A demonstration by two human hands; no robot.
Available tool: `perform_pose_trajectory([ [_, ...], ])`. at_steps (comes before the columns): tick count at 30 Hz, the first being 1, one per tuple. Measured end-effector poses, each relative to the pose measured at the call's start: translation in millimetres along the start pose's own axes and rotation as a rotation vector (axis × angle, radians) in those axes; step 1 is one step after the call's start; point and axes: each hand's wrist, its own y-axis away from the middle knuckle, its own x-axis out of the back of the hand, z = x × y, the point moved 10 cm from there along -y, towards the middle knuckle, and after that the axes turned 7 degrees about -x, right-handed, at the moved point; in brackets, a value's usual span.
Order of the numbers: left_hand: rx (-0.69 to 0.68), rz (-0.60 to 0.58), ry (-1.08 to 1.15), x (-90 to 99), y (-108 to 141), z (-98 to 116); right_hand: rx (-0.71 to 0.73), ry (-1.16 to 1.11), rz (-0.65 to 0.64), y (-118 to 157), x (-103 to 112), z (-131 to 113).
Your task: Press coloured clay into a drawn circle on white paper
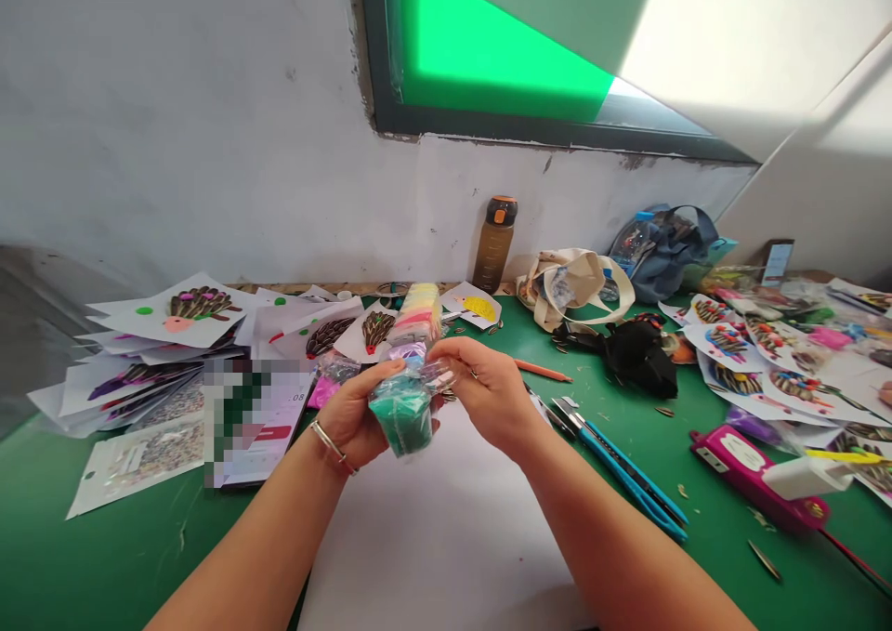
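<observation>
One large white paper sheet (pixel 446 538) is lying nearest on the green tabletop (pixel 56 557), and a long blue-and-black tool (pixel 627 464) is resting just beside the right forearm (pixel 613 557), close enough to be brushed. Above the sheet's far part, the left hand (pixel 355 417), wearing a metal bangle (pixel 333 448), is cupping a soft green block wrapped in clear plastic (pixel 402 422), thumb and fingers closing around its side. The right hand (pixel 491 394) is pinching film at the block's upper edge, fingertips close together. The handling is apparently standing at an early point: the green material is sitting inside its wrapper, and whether the seal is open cannot be told. White papers bearing dark seed collages (pixel 115 385) are lying stacked leftward, some looking finished. Directly beyond the hands, a row of pastel and red wrapped blocks (pixel 418 306) is crowding the space. Farther back, a brown translucent bottle with a black-and-orange lid (pixel 494 245) and a cream cloth bag (pixel 544 287) are standing by the pale wall (pixel 209 129).
</observation>
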Motion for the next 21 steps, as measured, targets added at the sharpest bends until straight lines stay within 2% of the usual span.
perform_pose_trajectory([
  [4,-0.009,-0.021,-0.002,4.7,-2.3,5.3,-0.180,-0.220,-0.143,-7.8,-13.9,6.2],
  [8,0.036,-0.160,-0.003,-6.8,0.1,1.9,-0.302,-0.383,-0.297,-15.3,-30.0,2.8],
  [11,-0.017,-0.249,-0.033,-16.6,1.7,3.8,-0.303,-0.450,-0.309,-21.5,-33.3,-3.9],
  [15,-0.128,-0.266,-0.062,-16.5,1.5,12.8,-0.261,-0.459,-0.388,-17.2,-37.9,-10.6],
  [17,-0.176,-0.249,-0.068,-13.2,1.2,18.6,-0.207,-0.516,-0.376,-13.1,-32.1,-10.9],
  [19,-0.244,-0.227,-0.078,-10.0,0.9,26.8,-0.178,-0.631,-0.262,-11.7,-18.0,-1.7],
  [21,-0.309,-0.217,-0.098,-8.4,0.8,33.6,-0.289,-0.673,-0.133,-9.5,-10.1,24.1],
])
